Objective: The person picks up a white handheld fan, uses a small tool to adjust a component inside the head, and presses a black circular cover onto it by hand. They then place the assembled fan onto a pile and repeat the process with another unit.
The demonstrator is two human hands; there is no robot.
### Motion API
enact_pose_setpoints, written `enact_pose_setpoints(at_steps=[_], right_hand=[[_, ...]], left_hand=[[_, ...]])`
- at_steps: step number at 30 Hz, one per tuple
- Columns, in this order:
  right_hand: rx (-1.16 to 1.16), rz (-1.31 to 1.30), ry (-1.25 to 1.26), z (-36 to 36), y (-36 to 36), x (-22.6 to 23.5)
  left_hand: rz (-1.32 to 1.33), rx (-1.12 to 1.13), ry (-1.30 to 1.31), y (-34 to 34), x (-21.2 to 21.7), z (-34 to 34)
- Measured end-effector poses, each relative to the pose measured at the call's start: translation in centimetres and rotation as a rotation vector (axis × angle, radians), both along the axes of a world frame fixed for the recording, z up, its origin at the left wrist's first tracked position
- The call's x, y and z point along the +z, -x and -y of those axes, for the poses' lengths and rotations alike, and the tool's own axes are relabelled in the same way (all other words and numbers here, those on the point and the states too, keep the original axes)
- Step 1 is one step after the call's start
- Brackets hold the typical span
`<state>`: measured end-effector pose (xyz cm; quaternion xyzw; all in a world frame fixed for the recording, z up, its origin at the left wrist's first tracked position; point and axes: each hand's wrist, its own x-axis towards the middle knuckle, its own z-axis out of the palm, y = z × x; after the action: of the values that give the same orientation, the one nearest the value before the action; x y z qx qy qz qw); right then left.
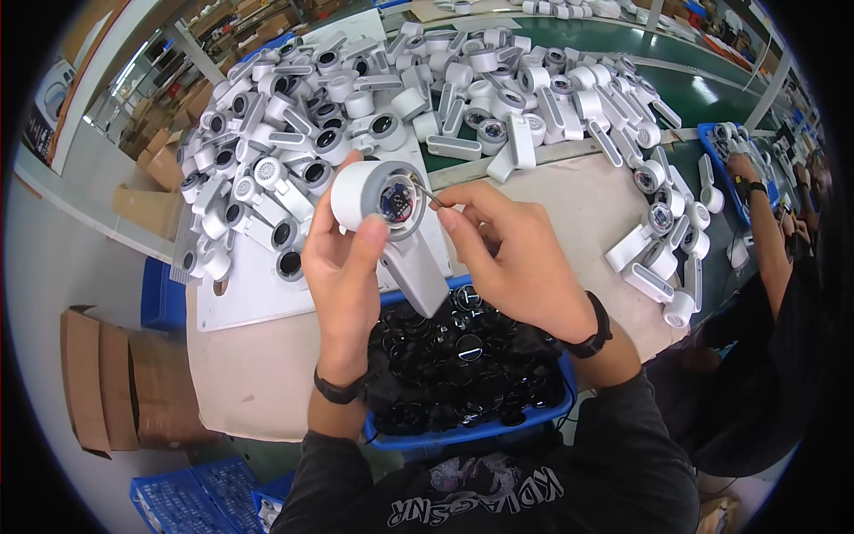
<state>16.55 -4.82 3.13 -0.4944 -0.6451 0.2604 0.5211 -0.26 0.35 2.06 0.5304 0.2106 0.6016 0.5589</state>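
Note:
My left hand (342, 276) is wrapped round the head of a white handheld fan (418, 280). Its handle slants down to the right, and a circuit board (398, 201) shows in the head's round opening. Between the thumb and fingers of my right hand (525, 258) is a thin dark metal tool (430, 191), its tip at the rim of that opening. I cannot make out its exact kind. Below both hands, a blue bin (480, 436) holds many glossy black round caps (469, 349).
White handheld fans (356, 104) lie heaped across the white board (240, 307) and the far green conveyor (712, 89). More fans (663, 240) lie at right. A co-worker's arm (772, 240) reaches into a blue bin there. Cardboard boxes (133, 383) stand at left.

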Motion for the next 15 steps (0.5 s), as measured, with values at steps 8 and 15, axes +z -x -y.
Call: enact_pose_setpoints(at_steps=[8, 15], right_hand=[[0.025, -0.105, -0.096, -0.01, 0.61, -0.75], [0.063, -0.132, -0.083, -0.02, 0.54, -0.58]], left_hand=[[0.099, -0.110, 0.091, 0.13, 0.14, 0.12], [0.100, -0.180, 0.110, 0.74, -0.40, -0.26]])
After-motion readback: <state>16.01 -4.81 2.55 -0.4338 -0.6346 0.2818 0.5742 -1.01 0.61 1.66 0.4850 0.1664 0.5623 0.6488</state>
